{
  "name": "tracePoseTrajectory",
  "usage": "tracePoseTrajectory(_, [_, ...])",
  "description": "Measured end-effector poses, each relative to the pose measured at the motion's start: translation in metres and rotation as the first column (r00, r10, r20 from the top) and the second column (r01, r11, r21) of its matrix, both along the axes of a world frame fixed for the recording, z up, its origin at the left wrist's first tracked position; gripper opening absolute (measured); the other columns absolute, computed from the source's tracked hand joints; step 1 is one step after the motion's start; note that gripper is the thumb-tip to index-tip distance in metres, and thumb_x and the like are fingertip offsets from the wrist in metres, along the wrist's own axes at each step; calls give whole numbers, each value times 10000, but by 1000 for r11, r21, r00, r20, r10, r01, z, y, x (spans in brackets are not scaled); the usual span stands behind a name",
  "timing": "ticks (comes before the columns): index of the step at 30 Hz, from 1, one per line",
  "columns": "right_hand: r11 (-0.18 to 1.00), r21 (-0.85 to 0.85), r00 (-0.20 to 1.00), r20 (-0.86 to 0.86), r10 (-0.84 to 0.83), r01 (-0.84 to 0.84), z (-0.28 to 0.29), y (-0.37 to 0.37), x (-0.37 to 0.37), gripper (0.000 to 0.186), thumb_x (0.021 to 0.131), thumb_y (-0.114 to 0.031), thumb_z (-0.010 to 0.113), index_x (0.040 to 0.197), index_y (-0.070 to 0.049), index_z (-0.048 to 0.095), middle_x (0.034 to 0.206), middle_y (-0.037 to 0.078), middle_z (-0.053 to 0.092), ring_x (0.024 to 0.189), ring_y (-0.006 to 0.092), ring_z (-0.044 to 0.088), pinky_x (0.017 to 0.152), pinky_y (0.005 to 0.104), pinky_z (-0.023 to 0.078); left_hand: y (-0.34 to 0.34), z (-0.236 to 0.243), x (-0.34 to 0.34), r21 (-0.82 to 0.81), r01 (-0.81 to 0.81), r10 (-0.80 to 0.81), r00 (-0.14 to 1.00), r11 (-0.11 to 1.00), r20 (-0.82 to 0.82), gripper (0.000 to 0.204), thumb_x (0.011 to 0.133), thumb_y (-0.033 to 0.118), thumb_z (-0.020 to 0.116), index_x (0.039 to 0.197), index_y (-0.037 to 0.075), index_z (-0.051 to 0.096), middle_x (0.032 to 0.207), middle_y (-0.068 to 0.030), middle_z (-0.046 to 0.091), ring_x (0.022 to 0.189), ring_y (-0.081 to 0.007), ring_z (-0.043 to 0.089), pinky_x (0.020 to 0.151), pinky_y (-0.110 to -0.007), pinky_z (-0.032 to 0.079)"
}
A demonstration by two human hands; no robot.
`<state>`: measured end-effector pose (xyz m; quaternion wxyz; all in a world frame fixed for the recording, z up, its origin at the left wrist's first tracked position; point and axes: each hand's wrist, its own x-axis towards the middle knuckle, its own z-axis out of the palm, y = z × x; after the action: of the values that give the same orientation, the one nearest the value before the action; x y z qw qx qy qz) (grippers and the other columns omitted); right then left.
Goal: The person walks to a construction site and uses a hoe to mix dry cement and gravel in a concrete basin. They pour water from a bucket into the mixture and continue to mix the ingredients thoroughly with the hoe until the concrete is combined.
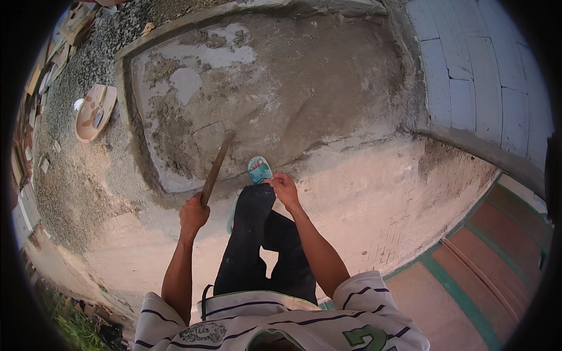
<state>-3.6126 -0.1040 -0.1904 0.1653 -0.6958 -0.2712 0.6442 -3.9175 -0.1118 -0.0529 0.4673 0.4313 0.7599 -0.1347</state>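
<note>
My left hand (194, 215) is closed around the wooden handle of a hoe (216, 168). The handle slants up and away to a mortar-caked blade, which lies on the grey mortar bed (328, 82). Beside my knee, my right hand (284, 191) has its fingers bent and pinched on the black trouser leg (249, 219). Just beyond it, my foot in a teal slipper (259, 170) rests at the bed's near edge. The other slipper is mostly covered by the trousers.
A low raised rim (121, 88) borders the mortar bed. Left of it, a shallow orange pan (88, 126) holding a trowel (100, 108) sits on gravel (64, 169). Pale blockwork (462, 76) stands at the far right. Red-brown panels with green strips (445, 298) lie at the lower right.
</note>
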Motion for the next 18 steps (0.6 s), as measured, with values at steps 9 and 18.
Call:
tracePoseTrajectory(9, [814, -488, 919, -370, 135, -316, 16, 0, -122, 572, 901, -494, 644, 1241, -44, 550, 1046, 81, 590, 973, 236, 642, 744, 412, 561, -86, -20, 80, -100, -479, 489, 848, 872, 205, 445, 784, 145, 614, 1171, -20, 469, 828, -284, 675, 775, -438, 688, 707, -476, 551])
tracePoseTrajectory(18, [706, -696, 808, -337, -484, 132, -23, 13, -142, 355, 859, -424, 749, 898, -137, 544, 691, -5, 508, 583, 164, 561, 543, 350, 478, -190, 110, 106, -120, -479, 493, 860, 869, 135, 601, 795, 130, 641, 1344, 56, 407, 806, -252, 673, 750, -450, 670, 673, -533, 537])
